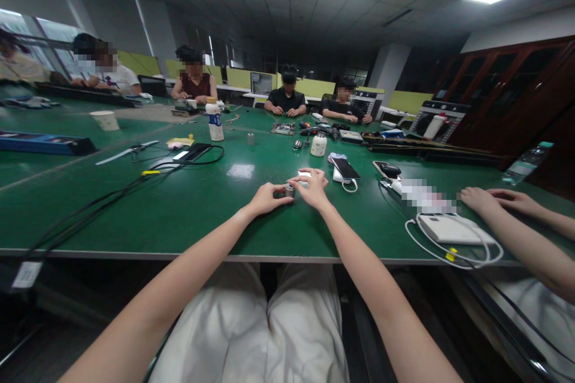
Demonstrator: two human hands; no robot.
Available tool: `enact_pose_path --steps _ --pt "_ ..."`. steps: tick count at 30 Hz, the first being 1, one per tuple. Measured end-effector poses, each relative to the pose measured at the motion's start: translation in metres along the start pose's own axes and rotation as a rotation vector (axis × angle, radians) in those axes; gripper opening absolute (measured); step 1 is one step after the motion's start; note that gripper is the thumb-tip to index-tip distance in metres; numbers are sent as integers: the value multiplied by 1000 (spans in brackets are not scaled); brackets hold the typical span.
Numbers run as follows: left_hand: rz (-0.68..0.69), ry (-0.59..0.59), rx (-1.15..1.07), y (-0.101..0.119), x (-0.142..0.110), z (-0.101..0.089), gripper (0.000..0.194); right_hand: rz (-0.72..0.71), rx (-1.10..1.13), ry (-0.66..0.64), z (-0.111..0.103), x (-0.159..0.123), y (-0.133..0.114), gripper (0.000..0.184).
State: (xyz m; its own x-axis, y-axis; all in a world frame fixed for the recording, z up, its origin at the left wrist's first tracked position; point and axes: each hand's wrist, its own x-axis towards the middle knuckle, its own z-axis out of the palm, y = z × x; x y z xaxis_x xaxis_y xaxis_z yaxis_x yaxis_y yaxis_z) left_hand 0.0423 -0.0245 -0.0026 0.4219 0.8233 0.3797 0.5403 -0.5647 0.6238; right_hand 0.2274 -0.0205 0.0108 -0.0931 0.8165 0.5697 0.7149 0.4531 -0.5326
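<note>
A small metal cylinder (pixel 290 192) stands upright on the green table (pixel 251 233) in front of me. My left hand (pixel 268 198) grips its side between thumb and fingers. From the right, my right hand (pixel 313 187) pinches at the cylinder's top edge with thumb and index finger, its other fingers bent above. A white item partly shows behind my right fingers; its kind is hidden. Beyond my hands stands a white jar (pixel 318 145), and a similar small metal cylinder (pixel 250 139) sits farther left.
To the right lie a phone (pixel 345 168) on a white charger, a white power bank (pixel 453 229) with looped cables and a neighbour's hands (pixel 498 200). On the left are black cables (pixel 112 194), a paper cup (pixel 105 120) and a bottle (pixel 214 121). Several people sit across the table.
</note>
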Motion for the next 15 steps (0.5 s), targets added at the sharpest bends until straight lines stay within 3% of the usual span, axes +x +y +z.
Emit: enact_pose_path --steps 9,15 --pt "-39 9 10 4 -1 -1 47 109 22 65 -6 6 0 47" --pt "-26 3 -7 4 -1 -1 46 53 12 24 -3 2 1 27"
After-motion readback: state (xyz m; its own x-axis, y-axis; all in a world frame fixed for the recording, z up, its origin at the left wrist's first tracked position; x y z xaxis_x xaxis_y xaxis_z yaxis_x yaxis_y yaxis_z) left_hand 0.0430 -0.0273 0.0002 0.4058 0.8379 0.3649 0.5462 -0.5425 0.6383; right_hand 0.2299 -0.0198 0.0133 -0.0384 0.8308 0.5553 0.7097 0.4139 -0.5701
